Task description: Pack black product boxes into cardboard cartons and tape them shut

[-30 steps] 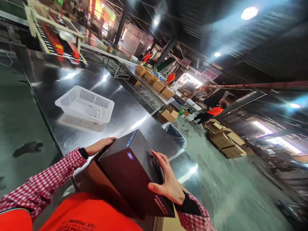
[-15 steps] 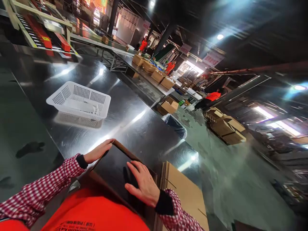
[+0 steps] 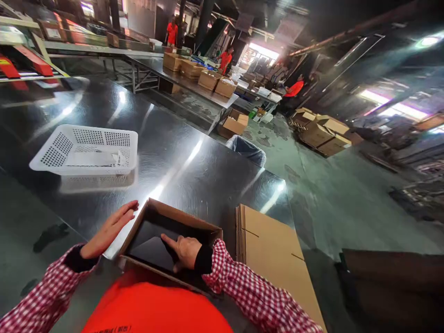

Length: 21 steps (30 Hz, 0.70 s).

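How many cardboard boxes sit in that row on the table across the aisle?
4, left to right: first box, second box, third box and fourth box, the nearest. Others may be hidden behind.

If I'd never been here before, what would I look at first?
Probably the bright white basket on the shiny table, ahead of the person's left hand. Closer in, the right hand reaches into an open cardboard box with a black box inside. Flat cardboard is stacked to the right.
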Tool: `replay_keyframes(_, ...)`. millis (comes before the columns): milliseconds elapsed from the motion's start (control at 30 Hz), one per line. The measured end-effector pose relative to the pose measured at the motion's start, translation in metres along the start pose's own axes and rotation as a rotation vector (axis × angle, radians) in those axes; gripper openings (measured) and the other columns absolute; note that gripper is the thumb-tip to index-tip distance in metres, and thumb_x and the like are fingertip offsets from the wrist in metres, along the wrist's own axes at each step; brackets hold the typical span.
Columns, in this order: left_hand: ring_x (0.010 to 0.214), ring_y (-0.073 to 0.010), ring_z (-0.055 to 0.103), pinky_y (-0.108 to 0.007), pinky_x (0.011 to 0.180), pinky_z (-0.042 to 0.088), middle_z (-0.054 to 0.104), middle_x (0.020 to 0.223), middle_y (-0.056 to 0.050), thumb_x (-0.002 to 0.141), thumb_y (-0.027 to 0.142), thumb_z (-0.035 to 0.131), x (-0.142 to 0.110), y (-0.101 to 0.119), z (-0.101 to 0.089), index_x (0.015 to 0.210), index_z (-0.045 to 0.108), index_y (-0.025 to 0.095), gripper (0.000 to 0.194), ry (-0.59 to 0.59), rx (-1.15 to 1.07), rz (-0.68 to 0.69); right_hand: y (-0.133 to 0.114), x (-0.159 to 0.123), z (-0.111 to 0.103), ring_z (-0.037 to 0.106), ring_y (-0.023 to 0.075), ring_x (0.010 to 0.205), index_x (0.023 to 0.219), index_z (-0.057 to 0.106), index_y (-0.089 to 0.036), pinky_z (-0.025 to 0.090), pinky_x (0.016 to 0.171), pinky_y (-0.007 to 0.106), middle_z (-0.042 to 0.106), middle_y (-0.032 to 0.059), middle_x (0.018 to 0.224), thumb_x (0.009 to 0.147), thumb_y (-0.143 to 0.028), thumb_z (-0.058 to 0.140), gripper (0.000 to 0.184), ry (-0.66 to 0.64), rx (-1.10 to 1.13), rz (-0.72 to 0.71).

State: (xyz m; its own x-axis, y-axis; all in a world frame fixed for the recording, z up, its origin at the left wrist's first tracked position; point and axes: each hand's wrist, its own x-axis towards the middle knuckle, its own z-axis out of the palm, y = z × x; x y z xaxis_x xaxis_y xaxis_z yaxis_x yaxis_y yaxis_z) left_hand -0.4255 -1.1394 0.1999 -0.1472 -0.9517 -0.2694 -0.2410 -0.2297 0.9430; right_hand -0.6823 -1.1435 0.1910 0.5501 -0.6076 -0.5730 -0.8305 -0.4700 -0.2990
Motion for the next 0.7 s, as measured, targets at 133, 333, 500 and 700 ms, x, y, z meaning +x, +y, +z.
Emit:
replay_keyframes(133, 0.132, -0.0309, 0.043, -0.039, 0.106, 0.046, 0.038, 0.151, -0.003, 0.083, 0.058, 0.058, -0.027, 0.004, -0.014, 0.139, 0.044, 0.032, 0.064, -0.232, 0.048, 0.041, 0.024, -0.026, -0.017, 0.067, 0.0381, 0.098, 0.145, 0.041, -0.025, 0.052, 0.085, 0.054, 0.068, 0.0169, 0.112, 0.06, -0.047, 0.083, 0.097, -0.009, 0.245, -0.196)
replay_keyframes(333, 0.137, -0.0338, 0.037, -0.041, 0.109, 0.043, 0.031, 0.153, -0.001, 0.075, 0.041, 0.074, -0.05, -0.002, -0.02, 0.145, 0.034, 0.043, 0.08, -0.323, 0.165, 0.116, 0.12, -0.102, 0.016, 0.032, 0.0317, 0.141, 0.147, 0.028, -0.029, 0.032, 0.11, 0.054, 0.038, 0.0115, 0.149, 0.054, -0.085, 0.064, 0.114, 0.685, 1.117, -0.187)
replay_keyframes(500, 0.141, -0.0358, 0.029, -0.044, 0.11, 0.04, 0.021, 0.159, 0.002, 0.074, 0.039, 0.075, -0.056, 0.001, -0.025, 0.149, 0.02, 0.047, 0.094, -0.413, 0.387, 0.129, 0.105, -0.067, 0.075, 0.047, 0.0347, 0.129, 0.134, 0.038, -0.023, 0.037, 0.106, 0.054, 0.049, 0.0186, 0.137, 0.046, -0.074, 0.078, 0.11, 0.55, 1.407, -0.073)
replay_keyframes(700, 0.133, -0.0291, 0.045, -0.043, 0.111, 0.038, 0.045, 0.147, 0.001, 0.086, 0.044, 0.06, -0.03, 0.03, -0.003, 0.143, 0.039, 0.043, 0.061, -0.714, 0.532, 0.165, 0.06, -0.042, 0.082, 0.062, 0.0297, 0.107, 0.129, 0.026, -0.026, 0.044, 0.1, 0.053, 0.06, 0.0106, 0.118, 0.055, -0.038, 0.086, 0.096, 0.773, 1.727, 0.037)
